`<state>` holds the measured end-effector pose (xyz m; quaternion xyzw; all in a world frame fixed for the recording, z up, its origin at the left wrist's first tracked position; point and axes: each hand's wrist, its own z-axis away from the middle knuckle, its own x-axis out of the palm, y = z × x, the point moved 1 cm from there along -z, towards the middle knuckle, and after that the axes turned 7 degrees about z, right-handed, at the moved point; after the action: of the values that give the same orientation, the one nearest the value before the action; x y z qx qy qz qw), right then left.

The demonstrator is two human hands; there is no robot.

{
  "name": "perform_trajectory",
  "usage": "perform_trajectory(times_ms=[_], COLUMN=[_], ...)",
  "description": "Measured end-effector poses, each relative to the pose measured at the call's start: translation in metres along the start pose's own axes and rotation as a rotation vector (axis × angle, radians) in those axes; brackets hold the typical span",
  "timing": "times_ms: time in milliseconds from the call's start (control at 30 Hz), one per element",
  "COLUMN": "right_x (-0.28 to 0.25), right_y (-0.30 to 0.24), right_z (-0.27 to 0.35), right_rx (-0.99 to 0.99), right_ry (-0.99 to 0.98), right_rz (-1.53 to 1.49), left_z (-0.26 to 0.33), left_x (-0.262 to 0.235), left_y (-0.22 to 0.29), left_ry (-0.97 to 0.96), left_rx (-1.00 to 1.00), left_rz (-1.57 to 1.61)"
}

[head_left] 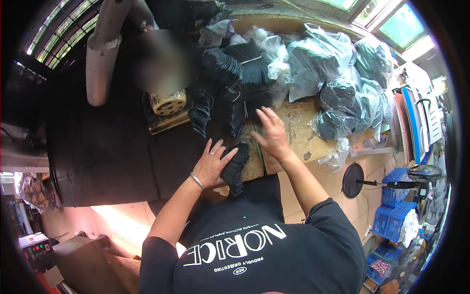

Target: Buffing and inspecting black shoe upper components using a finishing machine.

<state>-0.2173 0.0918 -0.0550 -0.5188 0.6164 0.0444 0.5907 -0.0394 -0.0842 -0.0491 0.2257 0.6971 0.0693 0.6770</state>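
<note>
- Black-covered worktable (103, 157) with a bare yellowish wooden end (306, 130).
- Curved stack of thin black pieces (236, 171) at the front edge, apparently steadied by the left hand (209, 166); whether clenched, cannot tell.
- Right hand (274, 138): fingers spread, holding nothing.

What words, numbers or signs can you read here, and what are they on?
Black T-shirt: big white letters, smaller lines and a little oval; I won't copy printed words.
Box with red lights: any markings are too small to read.
Dark bundle by the left hand: no writing that I can see.
</note>
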Motion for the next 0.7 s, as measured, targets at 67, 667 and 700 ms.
perform_trajectory(times_ms=[67,667,700], right_x=[0.023,0.014,0.006], right_y=[0.003,0.021,0.006], right_z=[-0.009,-0.116,-0.107], right_rx=[-0.192,-0.151,-0.111], right_ry=[-0.003,-0.092,-0.154], right_rz=[0.309,0.675,0.657], left_z=[0.001,0.003,0.003], left_x=[0.005,0.010,0.007], left_y=[-0.003,-0.009,-0.008], left_ry=[-0.008,0.108,0.111], left_rx=[-0.004,-0.030,-0.024], left_rz=[0.044,0.157,0.147])
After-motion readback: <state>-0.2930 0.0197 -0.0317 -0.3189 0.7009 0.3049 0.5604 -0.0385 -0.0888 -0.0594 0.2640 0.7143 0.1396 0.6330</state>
